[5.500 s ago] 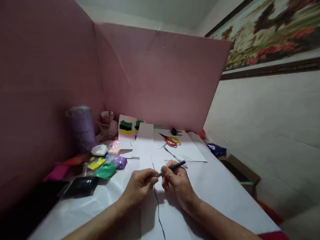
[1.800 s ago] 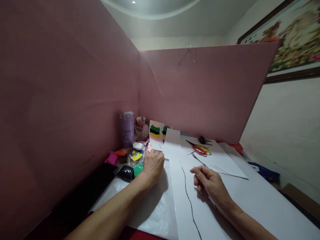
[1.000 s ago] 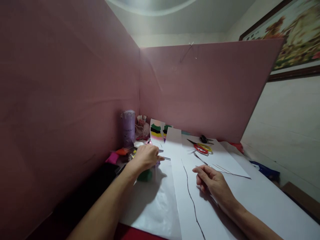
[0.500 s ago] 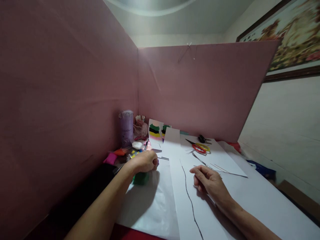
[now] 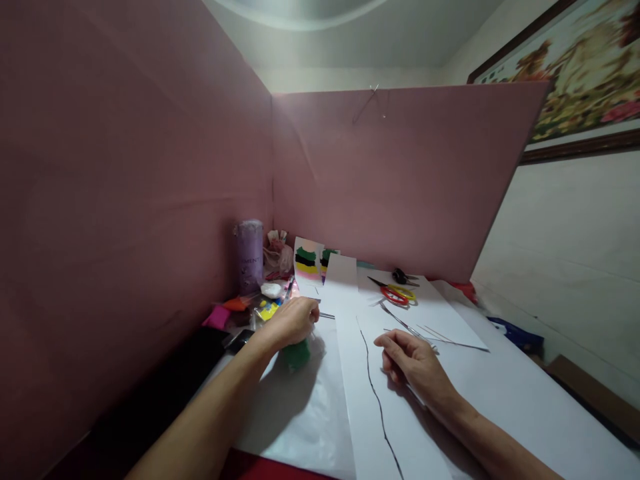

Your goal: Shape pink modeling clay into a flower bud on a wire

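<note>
A green packet (image 5: pixel 299 357), seemingly in clear plastic, hangs below my left hand (image 5: pixel 299 319), whose fingers are curled closed; their grip is partly hidden from this side. My right hand (image 5: pixel 411 360) hovers low over the white paper (image 5: pixel 360 407), thumb against curled fingers, with nothing visible in them. Between the hands, a thin wavy black line (image 5: pixel 376 393) runs lengthwise along the paper. Just beyond my right hand lie a slim metal tool (image 5: pixel 400 319) and thin sticks (image 5: pixel 437 335). Further back are scissors (image 5: pixel 395 294) with red and yellow handles.
At the left stand a purple cylinder (image 5: pixel 249 259) and small packets, pink (image 5: pixel 217 317) and yellow (image 5: pixel 267 309) among them. A card with painted colour bands (image 5: pixel 307 260) leans at the back. Pink panels (image 5: pixel 380 187) wall the left and far sides. Black keys (image 5: pixel 400 275) lie behind the scissors.
The green packet has swung to the right beneath my left hand, showing more of the yellow packet behind. My right hand keeps its pose. The whole view has shifted slightly.
</note>
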Demonstrator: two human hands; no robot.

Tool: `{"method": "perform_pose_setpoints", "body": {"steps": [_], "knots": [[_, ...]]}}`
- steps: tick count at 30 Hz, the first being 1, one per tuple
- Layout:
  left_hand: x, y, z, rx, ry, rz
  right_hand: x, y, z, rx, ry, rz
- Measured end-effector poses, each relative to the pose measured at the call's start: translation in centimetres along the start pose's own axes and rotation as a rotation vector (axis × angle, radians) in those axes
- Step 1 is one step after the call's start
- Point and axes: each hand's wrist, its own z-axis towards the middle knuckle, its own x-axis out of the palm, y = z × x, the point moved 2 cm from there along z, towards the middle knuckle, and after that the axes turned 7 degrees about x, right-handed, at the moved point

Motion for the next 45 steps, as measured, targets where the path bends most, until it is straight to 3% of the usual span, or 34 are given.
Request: {"method": "perform_pose_setpoints", "body": {"steps": [5, 15, 25, 31, 38, 45], "knots": [[0.4, -0.4, -0.1, -0.005, -0.028, 0.025, 0.1, 0.3, -0.1, -0.009, 0.007, -0.011], [0.6, -1.2, -0.5, 0.069, 0.114, -0.007, 0.2, 0.2, -0.2, -0.009, 0.019, -0.017], [0.9, -0.9, -0.7, 0.089, 0.265, -0.081, 0.1, 0.0, 0.0, 0.002, 0.013, -0.026], [1.5, -1.2, -0.6, 0.108, 0.188, 0.014, 0.2, 0.1, -0.2, 0.000, 0.023, -0.023], [2.7, -2.0, -0.4, 0.037, 0.071, 0.163, 0.1, 0.2, -0.2, -0.005, 0.028, -0.015], [2.3, -2.5, -0.5, 0.000, 0.025, 0.196, 0.2, 0.3, -0.2, -0.001, 0.027, -0.011]]}}
